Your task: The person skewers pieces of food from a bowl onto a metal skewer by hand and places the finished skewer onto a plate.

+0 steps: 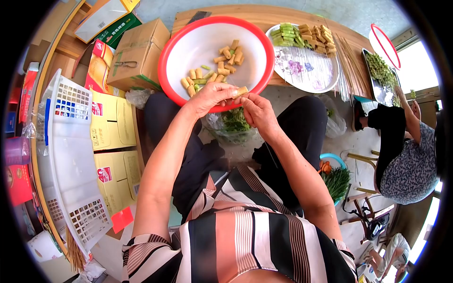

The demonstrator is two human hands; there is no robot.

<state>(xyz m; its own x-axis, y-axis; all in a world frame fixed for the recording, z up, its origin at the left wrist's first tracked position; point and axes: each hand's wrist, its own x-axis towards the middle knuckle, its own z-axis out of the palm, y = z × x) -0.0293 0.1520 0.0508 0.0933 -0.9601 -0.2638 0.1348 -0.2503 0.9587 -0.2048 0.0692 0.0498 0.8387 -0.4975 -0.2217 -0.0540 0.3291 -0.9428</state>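
Note:
My left hand (212,98) pinches a short tan roll (240,91), which looks like rolled tofu skin, above the near rim of a red-rimmed white basin (165,61). Against the roll's other end, my right hand (259,113) is closed, fingertips pressed together. A thin skewer (271,154) runs down from below the right hand; its tip is hidden. Inside the basin lie more tan rolls (231,55) and a few green stalk pieces (200,81). Right of the basin, a flowered white tray (302,70) carries skewered green pieces (286,36) and skewered tan rolls (318,37).
Loose bamboo skewers (351,66) lie beside the tray on the wooden table (283,13). A cardboard box (137,54) stands left of the basin. Below are a bag of greens (233,121) and a blue-rimmed basin (333,159). At right, another person (408,160) reaches toward a greens tray (380,70).

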